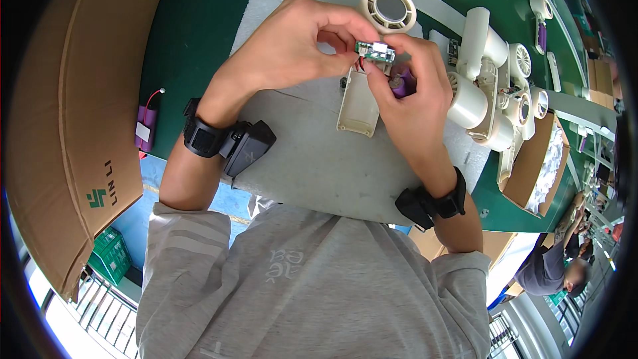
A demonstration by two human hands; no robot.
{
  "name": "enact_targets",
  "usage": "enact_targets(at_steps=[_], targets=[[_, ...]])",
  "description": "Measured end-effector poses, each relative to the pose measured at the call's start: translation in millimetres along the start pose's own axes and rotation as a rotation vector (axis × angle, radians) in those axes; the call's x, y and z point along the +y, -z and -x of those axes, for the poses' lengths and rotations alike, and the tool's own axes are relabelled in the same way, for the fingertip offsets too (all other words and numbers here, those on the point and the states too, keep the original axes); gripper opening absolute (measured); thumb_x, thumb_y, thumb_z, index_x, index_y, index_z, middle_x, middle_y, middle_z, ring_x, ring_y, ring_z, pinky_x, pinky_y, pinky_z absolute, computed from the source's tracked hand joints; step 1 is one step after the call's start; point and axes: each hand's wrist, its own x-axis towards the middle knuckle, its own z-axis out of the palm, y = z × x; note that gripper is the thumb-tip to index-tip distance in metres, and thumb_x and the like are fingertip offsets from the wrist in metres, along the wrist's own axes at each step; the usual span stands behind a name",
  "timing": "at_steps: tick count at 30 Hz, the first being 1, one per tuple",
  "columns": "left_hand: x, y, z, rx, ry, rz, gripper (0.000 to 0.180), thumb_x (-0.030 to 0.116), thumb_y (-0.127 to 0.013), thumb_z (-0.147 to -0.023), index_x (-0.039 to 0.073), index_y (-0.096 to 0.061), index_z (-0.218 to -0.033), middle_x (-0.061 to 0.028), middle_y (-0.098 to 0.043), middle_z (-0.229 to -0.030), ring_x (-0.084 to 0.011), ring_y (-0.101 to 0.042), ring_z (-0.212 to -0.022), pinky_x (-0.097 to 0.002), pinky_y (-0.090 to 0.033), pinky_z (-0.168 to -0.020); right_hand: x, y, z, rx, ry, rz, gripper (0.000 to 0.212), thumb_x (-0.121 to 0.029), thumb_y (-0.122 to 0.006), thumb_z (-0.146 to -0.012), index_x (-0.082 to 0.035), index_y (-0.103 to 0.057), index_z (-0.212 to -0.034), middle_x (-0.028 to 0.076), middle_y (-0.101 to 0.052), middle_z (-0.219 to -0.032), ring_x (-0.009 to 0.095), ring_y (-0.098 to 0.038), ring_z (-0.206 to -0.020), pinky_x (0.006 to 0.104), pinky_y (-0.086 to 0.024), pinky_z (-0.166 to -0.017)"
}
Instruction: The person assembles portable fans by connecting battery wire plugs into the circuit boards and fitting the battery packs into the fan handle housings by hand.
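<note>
A small green circuit board [376,52] is held up between my hands over a grey mat [299,153]. My left hand [302,43] is closed, with its fingertips pinching at the board's left end, by red and black wires. My right hand [422,90] closes its thumb and forefinger on the board's right end. A purple battery cell [402,84] sits against the right palm, partly hidden by the fingers. Below the board lies an open cream handle shell [359,106] of a handheld fan. The round fan head [389,9] with its grey centre rests just beyond my fingers.
Several cream fan bodies [468,100] are heaped at the right. Beside them stands an open cardboard box [531,166]. A purple battery pack [145,126] with a plug lies at the table's left, near a tall carton [73,106]. Another person [548,269] is at the far right.
</note>
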Motion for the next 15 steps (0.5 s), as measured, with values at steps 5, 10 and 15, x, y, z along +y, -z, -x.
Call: enact_targets(at_steps=[5,10,15], targets=[[-1.6,0.1,-0.3,0.044,-0.022,-0.083,0.033,-0.009,-0.066,-0.075,0.001,-0.070,-0.107,-0.0084,-0.068,-0.093,-0.0153,-0.066,-0.085,-0.0292,-0.055,-0.082,3.7,-0.2,-1.0,0.010,0.057,0.033,0.032,-0.004,-0.080,-0.071,-0.005,-0.065,-0.100,0.005,-0.062,-0.088,0.013,-0.056,-0.067,0.0262,-0.046,-0.060],[-1.5,-3.5,-1.5,0.123,-0.071,-0.078,0.023,-0.002,-0.070,-0.072,-0.001,-0.073,-0.095,-0.0100,-0.070,-0.082,-0.0154,-0.067,-0.074,-0.0278,-0.056,-0.073,3.9,-0.7,-1.3,0.020,0.038,0.055,0.033,-0.005,-0.082,-0.070,-0.004,-0.067,-0.099,0.005,-0.063,-0.087,0.014,-0.058,-0.070,0.0260,-0.047,-0.062],[-2.1,-5.6,-1.0,0.141,-0.103,-0.146,0.021,0.000,-0.072,-0.070,0.000,-0.074,-0.092,-0.0091,-0.069,-0.078,-0.0156,-0.067,-0.070,-0.0264,-0.054,-0.066,6.1,1.3,-1.9,0.017,0.081,0.031,0.036,-0.005,-0.083,-0.068,-0.004,-0.070,-0.101,0.006,-0.065,-0.087,0.013,-0.059,-0.070,0.0252,-0.048,-0.062]])
